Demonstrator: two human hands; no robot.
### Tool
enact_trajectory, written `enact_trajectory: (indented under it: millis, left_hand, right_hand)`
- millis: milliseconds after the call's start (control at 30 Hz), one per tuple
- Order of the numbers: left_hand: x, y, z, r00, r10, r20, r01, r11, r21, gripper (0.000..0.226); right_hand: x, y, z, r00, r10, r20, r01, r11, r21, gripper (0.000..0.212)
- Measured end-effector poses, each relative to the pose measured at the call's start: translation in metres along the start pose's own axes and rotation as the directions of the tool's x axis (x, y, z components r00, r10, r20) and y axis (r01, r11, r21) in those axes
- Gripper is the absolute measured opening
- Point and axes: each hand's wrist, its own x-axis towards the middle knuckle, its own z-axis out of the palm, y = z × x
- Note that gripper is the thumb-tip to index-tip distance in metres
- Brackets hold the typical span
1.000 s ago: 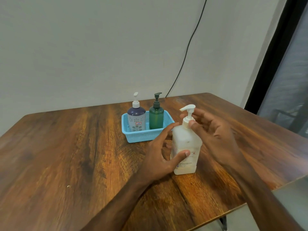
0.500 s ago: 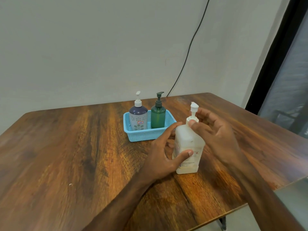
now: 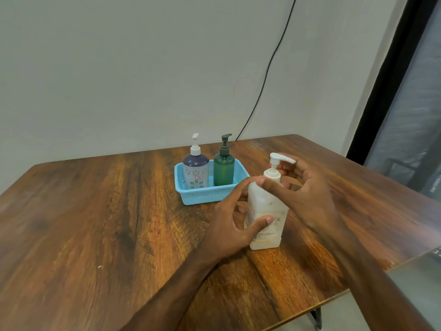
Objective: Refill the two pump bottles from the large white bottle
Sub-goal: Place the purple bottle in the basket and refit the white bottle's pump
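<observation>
The wooden surface (image 3: 95, 223) carries the large white bottle (image 3: 266, 206) upright toward its right front part, between my 2 hands. My left hand (image 3: 229, 225) grips the bottle's body, thumb across the label and fingers curled round the far side. My right hand (image 3: 307, 197) pinches the collar (image 3: 272, 174) at the neck. The pump head (image 3: 278, 160) has swung round: its spout pointed left 1 second ago and points right now, while the bottle itself has stayed put. I take that as the pump top unscrewing, so the bottle is not yet open and no pouring has begun. For room, the widest open stretch is the wood to my left. The near edge runs slanting close by on my right, below my right forearm, so I would set the pump top down on the left. The blue basket (image 3: 205, 195) sits just behind the bottle, near my left fingertips. In it the purple pump bottle (image 3: 195, 170) and green pump bottle (image 3: 223, 168) stand side by side, pumps still on.
</observation>
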Motion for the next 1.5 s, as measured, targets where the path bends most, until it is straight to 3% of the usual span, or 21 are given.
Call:
enact_trajectory:
  millis: [167,367,467,667,933,1167,1400,1500]
  left_hand:
    - [0.000,0.001,0.001,1.000,-0.011,0.000,0.011,1.000,-0.007,0.080]
    - [0.000,0.001,-0.001,1.000,0.014,0.000,-0.014,1.000,0.001,0.079]
    - [-0.001,0.003,-0.002,1.000,0.006,-0.006,-0.006,1.000,0.011,0.081]
    - [0.000,-0.001,0.000,1.000,-0.025,0.016,0.026,1.000,-0.004,0.084]
    - [-0.001,0.004,-0.002,1.000,-0.004,0.011,0.004,1.000,0.010,0.079]
    - [0.000,0.002,0.000,0.999,-0.024,0.027,0.024,1.000,-0.003,0.081]
    - [0.000,0.006,-0.002,1.000,-0.005,0.014,0.005,1.000,0.024,0.078]
    - [-0.001,0.006,-0.002,1.000,0.003,0.015,-0.003,1.000,0.018,0.082]
  right_hand:
    - [0.006,-0.001,-0.012,0.988,-0.010,0.153,0.003,0.999,0.045,0.053]
    - [0.008,-0.001,-0.002,0.999,-0.041,0.003,0.041,0.993,-0.111,0.061]
    - [0.007,0.002,0.004,0.999,-0.027,0.017,0.029,0.986,-0.162,0.071]
    - [0.007,-0.002,-0.012,0.982,-0.042,0.185,0.062,0.993,-0.104,0.047]
    - [0.008,-0.001,-0.003,0.997,-0.061,0.038,0.067,0.983,-0.172,0.049]
    - [0.016,-0.008,-0.021,0.958,-0.025,0.287,0.076,0.983,-0.167,0.046]
    - [0.015,-0.003,-0.007,0.998,-0.032,0.045,0.038,0.989,-0.144,0.052]
    - [0.013,-0.001,-0.003,0.997,-0.066,0.037,0.073,0.975,-0.208,0.052]
